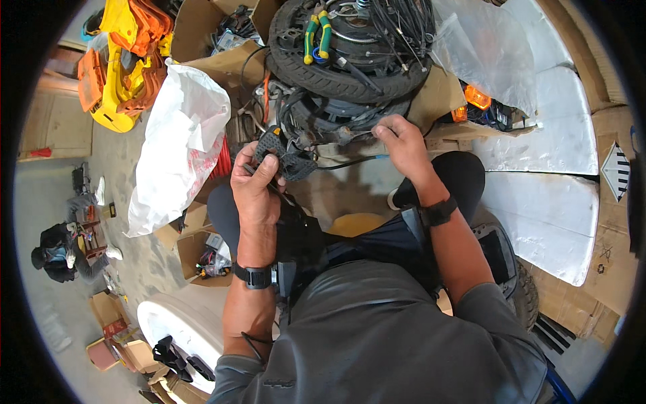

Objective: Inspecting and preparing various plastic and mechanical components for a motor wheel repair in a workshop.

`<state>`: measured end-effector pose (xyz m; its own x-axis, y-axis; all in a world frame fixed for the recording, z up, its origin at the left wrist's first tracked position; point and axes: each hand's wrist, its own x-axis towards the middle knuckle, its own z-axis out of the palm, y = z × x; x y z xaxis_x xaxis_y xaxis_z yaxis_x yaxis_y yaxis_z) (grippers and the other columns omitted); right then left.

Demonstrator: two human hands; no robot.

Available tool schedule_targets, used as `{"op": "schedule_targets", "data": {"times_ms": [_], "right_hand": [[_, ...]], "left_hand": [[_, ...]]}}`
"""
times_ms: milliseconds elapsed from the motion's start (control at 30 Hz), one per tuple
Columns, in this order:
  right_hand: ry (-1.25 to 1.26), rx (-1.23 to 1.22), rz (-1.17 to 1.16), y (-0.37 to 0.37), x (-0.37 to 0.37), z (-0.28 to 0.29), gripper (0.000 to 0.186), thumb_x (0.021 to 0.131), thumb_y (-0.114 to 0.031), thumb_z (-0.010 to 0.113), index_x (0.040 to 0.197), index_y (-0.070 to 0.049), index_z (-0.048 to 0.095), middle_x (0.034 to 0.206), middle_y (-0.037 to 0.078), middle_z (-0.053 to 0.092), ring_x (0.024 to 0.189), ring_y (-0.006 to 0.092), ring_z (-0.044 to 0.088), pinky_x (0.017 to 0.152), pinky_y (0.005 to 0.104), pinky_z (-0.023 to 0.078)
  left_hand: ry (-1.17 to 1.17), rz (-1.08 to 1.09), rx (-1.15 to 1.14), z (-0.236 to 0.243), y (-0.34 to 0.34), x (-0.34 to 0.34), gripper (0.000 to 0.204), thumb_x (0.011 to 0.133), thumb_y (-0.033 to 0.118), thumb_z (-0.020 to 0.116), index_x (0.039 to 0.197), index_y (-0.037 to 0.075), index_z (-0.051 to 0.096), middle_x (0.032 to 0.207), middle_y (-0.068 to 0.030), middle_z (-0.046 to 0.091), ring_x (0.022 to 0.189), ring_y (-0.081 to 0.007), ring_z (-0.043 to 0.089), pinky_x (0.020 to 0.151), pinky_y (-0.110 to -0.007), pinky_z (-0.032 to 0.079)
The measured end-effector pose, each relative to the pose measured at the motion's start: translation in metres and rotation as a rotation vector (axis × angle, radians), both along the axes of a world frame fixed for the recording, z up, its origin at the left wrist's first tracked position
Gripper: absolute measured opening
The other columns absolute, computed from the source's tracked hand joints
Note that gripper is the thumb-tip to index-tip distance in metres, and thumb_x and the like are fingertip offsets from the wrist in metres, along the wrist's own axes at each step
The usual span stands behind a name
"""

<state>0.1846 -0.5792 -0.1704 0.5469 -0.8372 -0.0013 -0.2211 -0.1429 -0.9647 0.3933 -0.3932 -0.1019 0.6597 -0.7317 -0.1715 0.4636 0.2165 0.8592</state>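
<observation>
Just on the near side of the tire, a black part is being held by the left hand, not yet being put down; whether anything is being pinched by the right hand cannot be told.

From where I stand, brightly lit | white bag, foam blocks glaring pale | shade pooled under stacked wheels | centre crisp | edges bowed, corners black
</observation>
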Motion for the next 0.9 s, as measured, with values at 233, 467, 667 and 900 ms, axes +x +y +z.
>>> {"op": "schedule_targets", "data": {"times_ms": [233, 467, 667, 900], "right_hand": [[0.619, -0.027, 0.119, -0.013, 0.000, -0.009, 0.023, 0.088, -0.018, 0.059, 0.102, 0.000, 0.062, 0.095, 0.020, 0.066, 0.091, 0.0349, 0.063, 0.080, 0.0414, 0.048], [-0.184, 0.325, 0.213, 0.013, 0.017, 0.027, 0.041, 0.085, -0.010, 0.064, 0.125, -0.005, 0.056, 0.112, 0.011, 0.064, 0.099, 0.0167, 0.061, 0.085, 0.0325, 0.049], [-0.141, 0.152, 0.419, 0.020, 0.029, 0.043, 0.023, 0.086, -0.007, 0.063, 0.108, -0.003, 0.066, 0.103, 0.005, 0.064, 0.091, 0.0126, 0.060, 0.081, 0.0278, 0.048], [-0.209, -0.027, 0.246, 0.029, 0.037, 0.044, 0.015, 0.089, -0.006, 0.060, 0.103, 0.000, 0.064, 0.102, 0.006, 0.067, 0.096, 0.0123, 0.060, 0.084, 0.0265, 0.047]], "left_hand": [[0.006, -0.016, -0.008, 0.004, 0.006, 0.008, 0.036, 0.080, 0.011, 0.075, 0.109, 0.002, 0.056, 0.086, -0.0053, 0.065, 0.051, -0.0113, 0.055, 0.041, -0.022, 0.043], [0.015, -0.044, -0.012, 0.003, 0.006, 0.008, 0.037, 0.080, 0.010, 0.074, 0.111, 0.001, 0.055, 0.085, -0.0063, 0.065, 0.052, -0.0116, 0.055, 0.041, -0.022, 0.042], [0.047, -0.048, -0.045, 0.006, 0.003, 0.004, 0.039, 0.080, 0.011, 0.075, 0.112, 0.001, 0.055, 0.086, -0.0062, 0.065, 0.053, -0.0116, 0.056, 0.041, -0.021, 0.042], [0.004, -0.038, 0.010, 0.009, 0.001, -0.004, 0.039, 0.080, 0.011, 0.075, 0.112, 0.001, 0.056, 0.085, -0.0057, 0.064, 0.053, -0.0114, 0.055, 0.041, -0.022, 0.042]]}}
